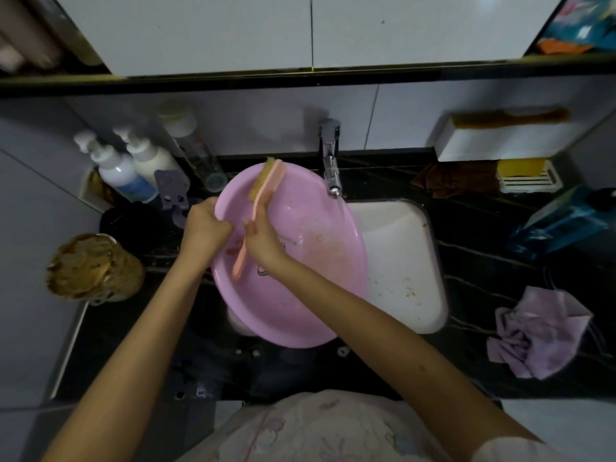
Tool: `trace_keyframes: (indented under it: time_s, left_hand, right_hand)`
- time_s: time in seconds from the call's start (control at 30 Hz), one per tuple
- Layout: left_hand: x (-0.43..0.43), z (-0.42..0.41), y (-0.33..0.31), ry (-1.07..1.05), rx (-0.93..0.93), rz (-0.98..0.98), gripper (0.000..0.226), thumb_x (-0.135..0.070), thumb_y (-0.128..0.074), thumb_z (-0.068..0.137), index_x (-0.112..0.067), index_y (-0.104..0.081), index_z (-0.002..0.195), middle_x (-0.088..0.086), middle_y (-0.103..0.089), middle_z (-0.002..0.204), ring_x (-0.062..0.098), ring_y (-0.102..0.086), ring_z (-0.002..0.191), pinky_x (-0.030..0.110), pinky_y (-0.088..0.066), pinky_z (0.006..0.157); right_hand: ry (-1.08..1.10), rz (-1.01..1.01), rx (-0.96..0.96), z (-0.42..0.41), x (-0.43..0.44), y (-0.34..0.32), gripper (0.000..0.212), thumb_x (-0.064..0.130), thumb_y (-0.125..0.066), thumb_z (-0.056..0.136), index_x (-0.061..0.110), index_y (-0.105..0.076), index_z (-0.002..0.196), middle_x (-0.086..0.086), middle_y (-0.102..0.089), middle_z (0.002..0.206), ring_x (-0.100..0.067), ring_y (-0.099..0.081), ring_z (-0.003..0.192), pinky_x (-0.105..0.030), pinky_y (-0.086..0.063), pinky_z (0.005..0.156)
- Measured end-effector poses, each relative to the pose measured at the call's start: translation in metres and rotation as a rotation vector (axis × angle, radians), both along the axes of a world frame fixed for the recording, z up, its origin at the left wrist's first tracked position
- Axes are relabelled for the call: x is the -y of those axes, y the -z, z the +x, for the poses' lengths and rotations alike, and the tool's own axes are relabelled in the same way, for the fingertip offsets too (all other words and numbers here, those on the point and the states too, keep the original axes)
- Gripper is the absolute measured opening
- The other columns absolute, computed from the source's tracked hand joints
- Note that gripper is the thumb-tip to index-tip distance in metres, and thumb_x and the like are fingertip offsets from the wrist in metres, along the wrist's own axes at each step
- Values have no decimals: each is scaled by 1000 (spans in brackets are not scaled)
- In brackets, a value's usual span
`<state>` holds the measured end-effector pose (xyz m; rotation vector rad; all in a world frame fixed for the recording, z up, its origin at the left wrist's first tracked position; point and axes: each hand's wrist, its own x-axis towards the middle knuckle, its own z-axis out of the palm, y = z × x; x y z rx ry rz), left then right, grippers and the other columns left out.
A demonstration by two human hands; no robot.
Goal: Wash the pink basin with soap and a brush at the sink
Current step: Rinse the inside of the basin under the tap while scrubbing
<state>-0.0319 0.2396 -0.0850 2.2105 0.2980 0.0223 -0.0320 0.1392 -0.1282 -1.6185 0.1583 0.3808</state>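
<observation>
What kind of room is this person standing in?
Probably a home bathroom or washroom. A white sink is set into a dark veined counter, a chrome faucet is running above it, and pump bottles stand against the tiled wall.

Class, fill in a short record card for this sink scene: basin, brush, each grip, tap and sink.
basin: pink basin, tilted, resting over the sink's left side
brush: pink-handled brush, bristle end raised near the basin's far rim
left grip: left grip holds the basin's left rim
right grip: right grip holds the brush by its handle
tap: chrome tap running; the stream falls by the basin's right rim
sink: white sink, brown specks on its bottom
</observation>
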Motion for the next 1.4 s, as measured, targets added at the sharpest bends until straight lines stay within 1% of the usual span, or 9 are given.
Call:
trace_keyframes:
  time_s: [0.13, 0.23, 0.43, 0.53, 0.63, 0.83, 1.0, 1.2, 1.4]
  left_hand:
    - [1, 0, 1, 4, -3, 21, 41, 13, -49, 70, 0, -61, 108, 15, -63, 91, 28, -60, 83, 33, -46, 72]
    - [2, 1, 1, -12, -11, 58, 47, 14, -48, 71, 1, -60, 114, 14, -62, 92, 27, -58, 82, 32, -45, 72]
    - [0, -1, 4, -30, -8, 52, 46, 14, -48, 70, -2, -62, 112, 14, -62, 91, 28, -59, 81, 34, -48, 72]
    - [1, -2, 2, -37, -7, 57, 45, 13, -48, 71, -3, -62, 111, 13, -61, 90, 28, -58, 79, 33, -46, 69]
    - [2, -1, 3, -40, -1, 66, 43, 13, -48, 71, -2, -62, 110, 13, -61, 89, 27, -57, 78, 32, -45, 68]
    - [-1, -1, 7, -33, -5, 66, 45, 13, -49, 71, -2, -62, 112, 12, -61, 88, 27, -58, 79, 33, -45, 69]
    - [0, -1, 5, -23, 1, 61, 45, 14, -48, 71, -1, -62, 112, 12, -61, 88, 25, -57, 77, 31, -43, 69]
    - [-2, -1, 8, -40, 6, 36, 44, 15, -47, 72, 0, -63, 110, 13, -60, 87, 26, -57, 78, 31, -43, 69]
    - [-4, -3, 13, -80, -11, -41, 42, 15, -47, 72, 1, -62, 108, 14, -60, 89, 26, -57, 79, 32, -44, 69]
  right_hand:
    - [-17, -74, -64, 6, 13, 11, 61, 16, -32, 102, 20, 3, 151, -23, -55, 119, -29, -60, 80, -38, -49, 72]
    - [26, -285, -53, 17, 39, 25, 79, 6, -32, 99, 33, 27, 143, -16, -49, 133, -25, -66, 84, -35, -53, 63]
    - [64, -636, -164, -1, 93, 43, 72, 14, -34, 100, 21, 18, 149, -5, -54, 77, -13, -46, 53, -24, -34, 42]
    - [33, -710, -300, -21, 119, 39, 67, 20, -31, 101, 18, 15, 150, -18, -58, 112, -23, -59, 80, -34, -48, 63]
    - [-97, -896, -322, -45, 134, 33, 71, 13, -36, 97, 11, 10, 150, -21, -49, 134, -33, -53, 115, -40, -45, 91]
    - [-516, -1100, 108, -53, 122, 35, 64, 6, -35, 97, 18, -6, 152, -13, -59, 108, -24, -56, 82, -30, -40, 63]
    - [-588, -1414, 435, 18, 143, 39, 60, 10, -36, 98, 33, -15, 150, -13, -52, 116, -26, -61, 88, -32, -43, 65]
    - [-756, -1501, 292, 20, 183, 46, 46, 36, -31, 102, 40, -20, 146, -9, -55, 117, -27, -61, 98, -31, -45, 76]
    - [-914, -1307, 46, -47, 175, 50, 56, 13, -36, 96, 25, -22, 149, -11, -51, 129, -28, -56, 109, -32, -47, 80]
